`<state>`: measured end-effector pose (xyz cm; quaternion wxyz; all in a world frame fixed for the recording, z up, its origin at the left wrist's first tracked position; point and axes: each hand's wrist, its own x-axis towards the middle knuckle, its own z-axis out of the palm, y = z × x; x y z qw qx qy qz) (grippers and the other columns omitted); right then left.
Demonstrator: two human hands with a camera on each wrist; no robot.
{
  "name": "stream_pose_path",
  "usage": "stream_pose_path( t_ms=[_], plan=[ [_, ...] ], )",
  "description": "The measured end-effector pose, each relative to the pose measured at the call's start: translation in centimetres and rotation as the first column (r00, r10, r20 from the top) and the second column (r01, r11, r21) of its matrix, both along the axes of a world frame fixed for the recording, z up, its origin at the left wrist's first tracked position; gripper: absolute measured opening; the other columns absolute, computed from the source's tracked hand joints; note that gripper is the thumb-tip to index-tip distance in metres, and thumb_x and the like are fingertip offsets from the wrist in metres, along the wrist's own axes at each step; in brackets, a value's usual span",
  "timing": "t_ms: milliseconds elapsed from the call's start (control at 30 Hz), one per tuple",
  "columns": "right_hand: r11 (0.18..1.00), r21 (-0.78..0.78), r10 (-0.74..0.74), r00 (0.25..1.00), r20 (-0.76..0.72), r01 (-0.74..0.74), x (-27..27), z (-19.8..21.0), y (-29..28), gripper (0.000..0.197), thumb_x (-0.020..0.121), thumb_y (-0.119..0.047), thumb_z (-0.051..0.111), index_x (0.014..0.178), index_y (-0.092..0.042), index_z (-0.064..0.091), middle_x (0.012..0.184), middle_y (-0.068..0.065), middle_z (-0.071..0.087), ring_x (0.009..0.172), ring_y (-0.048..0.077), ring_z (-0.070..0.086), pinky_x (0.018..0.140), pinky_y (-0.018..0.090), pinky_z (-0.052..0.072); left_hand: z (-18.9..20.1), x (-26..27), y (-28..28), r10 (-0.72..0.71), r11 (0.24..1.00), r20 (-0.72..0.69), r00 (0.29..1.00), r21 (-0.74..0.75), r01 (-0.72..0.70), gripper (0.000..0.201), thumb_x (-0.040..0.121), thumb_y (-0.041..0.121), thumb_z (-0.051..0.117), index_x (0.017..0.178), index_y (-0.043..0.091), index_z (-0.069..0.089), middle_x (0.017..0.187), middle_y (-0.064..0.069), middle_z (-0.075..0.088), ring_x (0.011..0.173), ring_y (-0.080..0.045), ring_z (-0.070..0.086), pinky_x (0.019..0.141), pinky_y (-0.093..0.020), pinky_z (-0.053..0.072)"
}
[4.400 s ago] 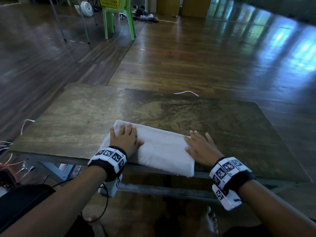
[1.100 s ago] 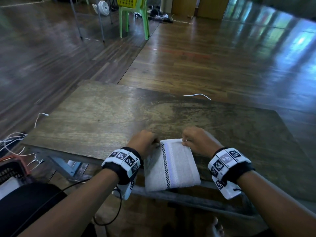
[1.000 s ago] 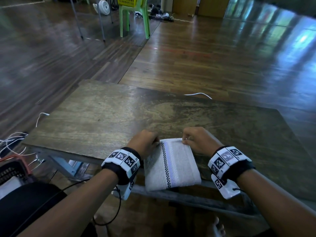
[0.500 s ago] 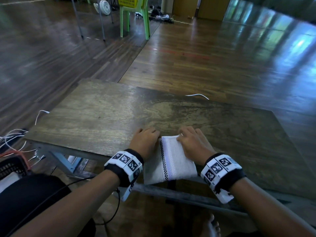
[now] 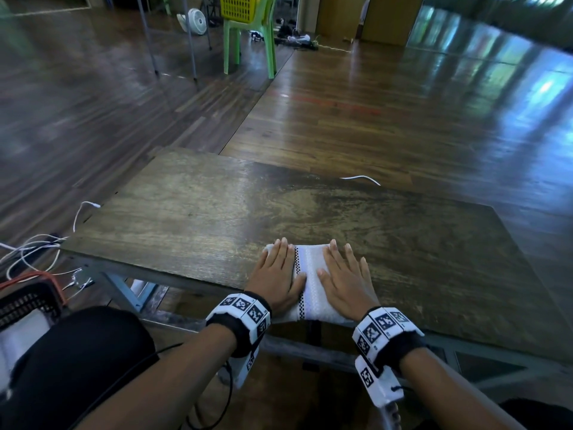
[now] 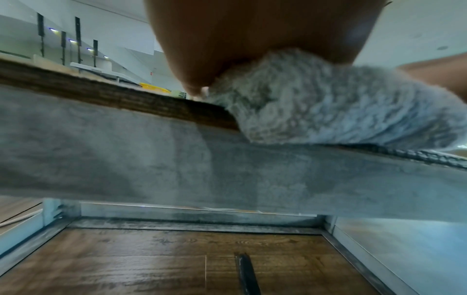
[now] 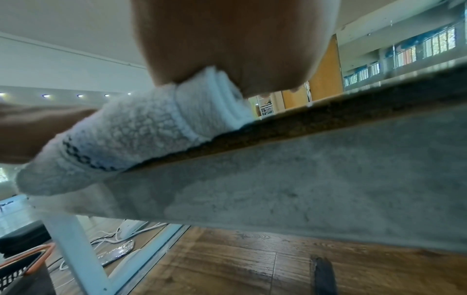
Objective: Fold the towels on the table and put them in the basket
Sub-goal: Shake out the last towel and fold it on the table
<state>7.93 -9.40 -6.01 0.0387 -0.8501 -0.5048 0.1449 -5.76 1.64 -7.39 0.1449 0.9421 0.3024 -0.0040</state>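
A small folded white towel [image 5: 310,274] with a black checkered stripe lies at the near edge of the wooden table [image 5: 217,218], slightly overhanging it. My left hand [image 5: 277,274] lies flat on its left half, fingers straight. My right hand [image 5: 344,277] presses flat on its right half, fingers spread. The left wrist view shows the palm [image 6: 252,40] on the fluffy towel [image 6: 341,103]. In the right wrist view the palm [image 7: 227,40] sits on the towel [image 7: 139,135] over the table edge. A black basket [image 5: 28,302] with an orange rim stands on the floor at my left.
White cables [image 5: 34,252] trail off the table's left edge. A green plastic chair [image 5: 248,41] carrying a yellow basket [image 5: 237,6] stands far back, with a fan [image 5: 193,21] beside it. The table's metal frame [image 7: 303,179] runs under the near edge.
The towel went from a long strip to a small square. My curled hands that pinched its far edge have flattened and now press down on it.
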Motion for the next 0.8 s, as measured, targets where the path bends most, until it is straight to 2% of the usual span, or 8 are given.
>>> stream_pose_path(
  t_ms=[167,267,367,467,567,600,700,800],
  plan=[
    [0.999,0.007,-0.051,0.999,0.003,0.051,1.2,-0.2,-0.2,0.058,0.099,-0.045,0.014,0.149,-0.025,-0.006,0.158,-0.003,-0.015,0.144,0.019,-0.018,0.116,0.047,-0.008,0.6,-0.6,1.2,0.053,0.998,-0.021,0.998,-0.022,-0.054,0.063,0.097,0.042,0.015,0.149,0.010,-0.001,0.157,-0.007,-0.008,0.145,-0.018,-0.010,0.116,-0.045,-0.007],
    [1.000,0.005,-0.007,0.989,0.146,0.006,2.3,0.8,-0.8,0.058,0.098,-0.046,0.019,0.150,-0.027,0.002,0.158,0.002,-0.013,0.145,0.022,-0.013,0.116,0.046,-0.005,1.2,-1.4,1.7,0.126,0.992,-0.068,0.990,0.010,-0.126,0.060,0.098,0.040,0.015,0.149,0.009,0.004,0.158,-0.008,0.001,0.146,-0.019,-0.001,0.117,-0.048,-0.002],
    [0.996,0.088,-0.043,0.981,0.190,0.027,2.8,2.1,-1.3,0.052,0.097,-0.044,0.030,0.145,-0.026,0.025,0.157,0.005,0.015,0.144,0.023,0.011,0.115,0.044,0.008,1.8,-2.2,1.8,0.191,0.981,-0.015,0.982,0.034,-0.190,0.056,0.098,0.036,0.019,0.147,0.010,0.017,0.154,-0.007,0.023,0.143,-0.020,0.017,0.117,-0.046,0.008],
    [0.976,0.152,-0.167,0.984,0.059,0.157,2.7,3.0,-1.6,0.036,0.093,-0.043,0.039,0.120,-0.029,0.057,0.127,-0.003,0.055,0.123,0.019,0.041,0.103,0.043,0.024,3.0,-2.7,1.6,0.258,0.966,0.100,0.961,-0.013,-0.258,0.041,0.096,0.031,0.029,0.131,0.014,0.041,0.131,-0.006,0.051,0.121,-0.024,0.046,0.104,-0.042,0.030],
    [0.965,0.067,-0.243,0.961,-0.131,0.253,2.3,3.2,-1.4,0.032,0.090,-0.046,0.041,0.076,-0.031,0.066,0.081,-0.011,0.066,0.091,0.014,0.058,0.094,0.042,0.030,4.2,-3.1,1.2,0.312,0.942,0.068,0.948,-0.147,-0.300,0.030,0.095,0.031,0.035,0.115,0.013,0.049,0.111,-0.006,0.061,0.101,-0.027,0.057,0.085,-0.036,0.042],
    [0.961,0.034,-0.264,0.945,-0.191,0.275,2.2,3.0,-1.4,0.034,0.088,-0.048,0.043,0.073,-0.028,0.066,0.076,-0.011,0.066,0.085,0.012,0.059,0.095,0.042,0.033,4.3,-3.2,1.1,0.321,0.931,0.048,0.946,-0.199,-0.306,0.027,0.095,0.031,0.037,0.110,0.013,0.051,0.106,-0.007,0.062,0.097,-0.027,0.058,0.081,-0.035,0.044],
    [0.937,0.015,-0.327,0.891,-0.313,0.349,2.2,2.6,-1.1,0.038,0.082,-0.050,0.053,0.082,-0.017,0.072,0.079,-0.007,0.070,0.079,0.010,0.062,0.094,0.046,0.040,4.1,-3.2,1.3,0.336,0.893,0.050,0.941,-0.336,-0.301,0.017,0.093,0.031,0.044,0.082,0.018,0.048,0.088,-0.005,0.058,0.084,-0.024,0.057,0.073,-0.033,0.047],
    [0.918,0.006,-0.353,0.822,-0.446,0.397,2.2,2.6,-0.7,0.037,0.079,-0.041,0.061,0.069,-0.006,0.068,0.076,0.001,0.071,0.074,0.014,0.065,0.080,0.038,0.049,3.7,-2.9,1.9,0.344,0.865,0.056,0.937,-0.408,-0.293,0.030,0.091,0.027,0.049,0.062,0.021,0.043,0.071,-0.003,0.056,0.081,-0.027,0.061,0.072,-0.035,0.048]
  ],
)
